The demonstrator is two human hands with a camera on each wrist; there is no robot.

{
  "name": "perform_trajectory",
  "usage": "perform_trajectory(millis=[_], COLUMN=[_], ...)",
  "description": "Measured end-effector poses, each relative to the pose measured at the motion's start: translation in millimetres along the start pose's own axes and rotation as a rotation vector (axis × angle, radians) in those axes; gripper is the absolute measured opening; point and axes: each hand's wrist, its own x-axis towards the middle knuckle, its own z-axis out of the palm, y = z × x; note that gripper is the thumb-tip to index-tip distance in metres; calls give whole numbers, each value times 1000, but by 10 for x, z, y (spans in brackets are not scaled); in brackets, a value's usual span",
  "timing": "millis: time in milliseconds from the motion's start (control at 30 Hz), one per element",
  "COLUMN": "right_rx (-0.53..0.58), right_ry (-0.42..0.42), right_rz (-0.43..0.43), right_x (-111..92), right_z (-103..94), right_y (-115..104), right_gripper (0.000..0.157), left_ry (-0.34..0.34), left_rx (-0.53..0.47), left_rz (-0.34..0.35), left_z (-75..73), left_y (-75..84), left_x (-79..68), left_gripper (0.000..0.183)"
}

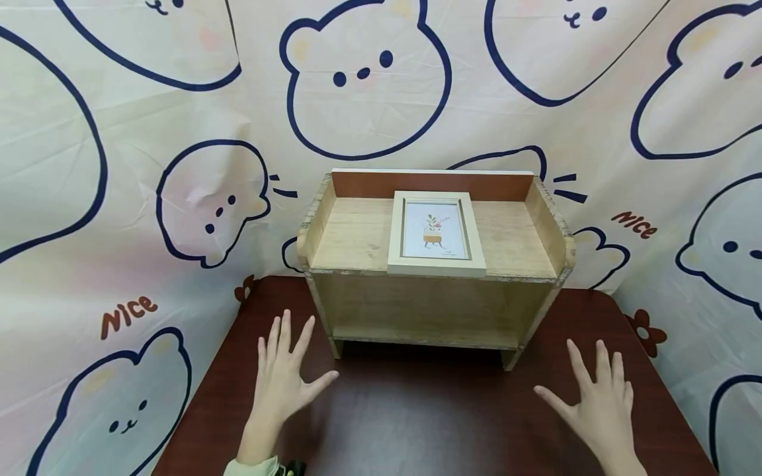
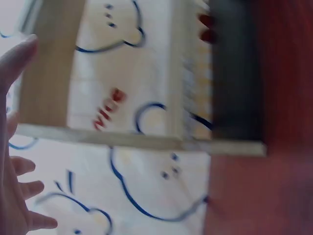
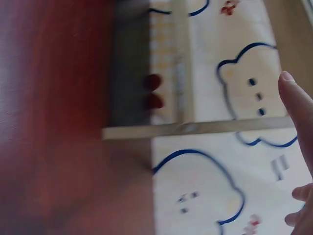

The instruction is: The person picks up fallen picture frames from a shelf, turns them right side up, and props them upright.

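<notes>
Head view: 1 shelf [image 1: 351,238], 1 picture frame [image 1: 436,233] on it. My left grip [image 1: 283,382] and right grip [image 1: 597,403]: both released, splayed.

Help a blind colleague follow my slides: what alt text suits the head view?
A person's empty left hand and right hand spread their fingers before a two-tier wooden shelf on a dark brown table. A framed plant picture rests on the shelf's top tier.

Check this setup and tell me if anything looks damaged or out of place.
The wooden shelf unit looks worn: the edges of its side panels look mottled and uneven, as if chipped. The picture frame also sits at the front edge of the upper board. Nothing looks spilled.
</notes>
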Motion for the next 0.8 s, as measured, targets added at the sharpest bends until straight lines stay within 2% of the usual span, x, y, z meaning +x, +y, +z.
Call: perform_trajectory(millis=[267, 467, 633, 800], right_rx=[147, 229, 260, 263], right_ry=[168, 185, 213, 207], right_rz=[-154, -197, -251, -301], right_x=[257, 477, 708, 907], right_z=[-289, -582, -768, -909], right_y=[-251, -550, -732, -888], right_gripper=[89, 75, 65, 56], left_ry=[182, 319, 324, 270], left_rx=[-228, -416, -468, -523], left_rz=[157, 255, 274, 289], left_z=[-232, -387, -511, -605], left_y=[239, 355, 425, 463], left_x=[331, 623, 845, 1076], left_gripper=[88, 76, 70, 60])
